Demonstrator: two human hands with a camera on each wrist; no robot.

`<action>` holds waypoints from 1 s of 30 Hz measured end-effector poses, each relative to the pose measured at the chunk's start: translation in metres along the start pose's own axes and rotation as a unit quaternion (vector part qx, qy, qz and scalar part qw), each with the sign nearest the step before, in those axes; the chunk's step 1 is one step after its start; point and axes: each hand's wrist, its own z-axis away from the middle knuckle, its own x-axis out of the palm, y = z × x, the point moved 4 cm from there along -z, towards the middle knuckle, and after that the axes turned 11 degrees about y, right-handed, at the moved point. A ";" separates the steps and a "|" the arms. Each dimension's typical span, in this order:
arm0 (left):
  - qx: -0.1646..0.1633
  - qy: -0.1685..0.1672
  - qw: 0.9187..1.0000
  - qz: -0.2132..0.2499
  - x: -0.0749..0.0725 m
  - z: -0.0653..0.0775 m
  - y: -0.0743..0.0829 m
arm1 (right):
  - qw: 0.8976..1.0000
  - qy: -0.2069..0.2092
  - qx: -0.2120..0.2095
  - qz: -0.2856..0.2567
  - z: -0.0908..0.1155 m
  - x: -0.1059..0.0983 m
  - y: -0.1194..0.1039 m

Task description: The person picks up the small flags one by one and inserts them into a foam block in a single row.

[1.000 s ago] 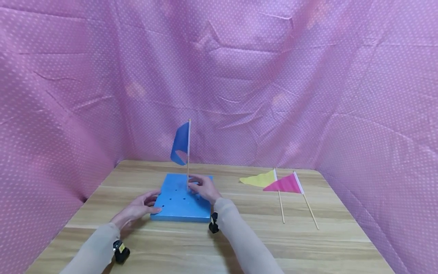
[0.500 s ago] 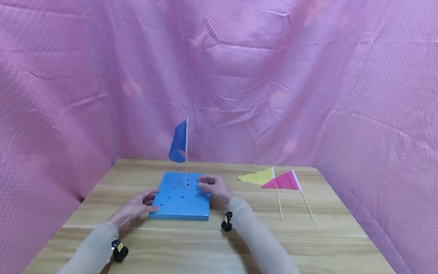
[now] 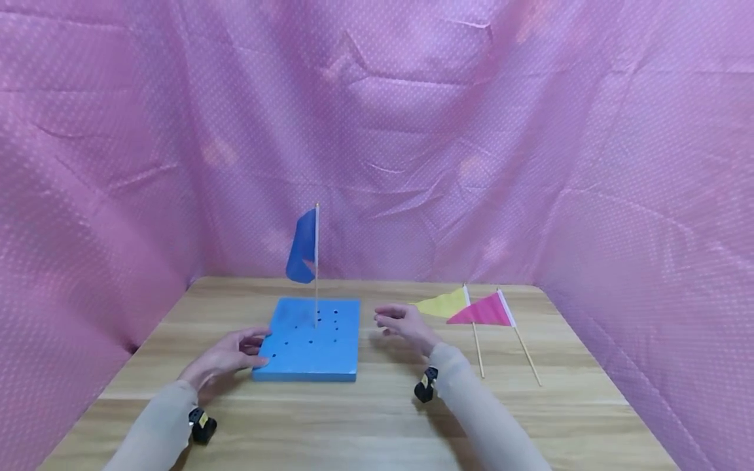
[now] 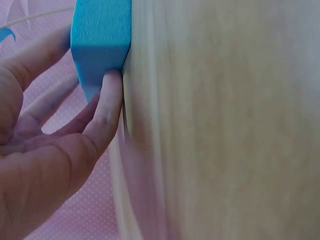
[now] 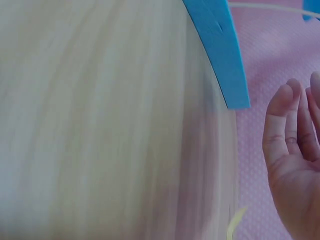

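A blue flag (image 3: 302, 245) stands upright on its thin stick, set into a flat blue board (image 3: 330, 360) with several small holes. My left hand (image 3: 226, 356) holds the board's left edge, its thumb on the top near the front corner and its other fingers against the side. In the left wrist view the fingers (image 4: 107, 110) touch the board's end face (image 4: 100, 55). Off the board's right side, my right hand (image 3: 409, 327) is in the air with loosely bent fingers, holding nothing. Nearest to it lies a yellow pennant (image 3: 444, 303), partly overlapped by a pink pennant (image 3: 483, 311).
The wooden table (image 3: 294, 418) carries the board at left and the two pennants at right, their sticks pointing toward me. Pink dotted cloth (image 3: 383, 144) hangs around the back and sides. A small black camera (image 3: 425, 384) sits on each wrist.
My right hand has let go of the blue flag's stick and moved right, off the board toward the pennants. The flag stays upright. My left hand keeps its place on the board.
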 end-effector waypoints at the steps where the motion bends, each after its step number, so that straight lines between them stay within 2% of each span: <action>1: 0.005 -0.005 1.000 0.000 0.000 0.000 0.000 | 1.000 0.008 0.005 -0.005 0.001 -0.006 0.002; 8: 0.006 -0.015 1.000 0.012 -0.001 0.003 -0.002 | 0.996 0.079 0.023 -0.024 0.010 -0.051 0.009; 16: 0.007 -0.017 1.000 0.022 0.001 0.003 -0.001 | 0.990 0.139 0.036 0.012 0.019 -0.103 0.012; 19: 0.009 -0.017 1.000 0.023 0.001 0.002 -0.001 | 0.990 0.133 0.036 0.026 0.021 -0.119 0.017; 26: 0.005 -0.017 1.000 0.024 0.003 0.000 -0.002 | 0.995 0.065 0.020 0.077 0.030 -0.150 0.026; 30: 0.000 -0.015 1.000 0.025 0.003 -0.001 -0.001 | 0.991 0.067 0.007 0.114 0.035 -0.168 0.029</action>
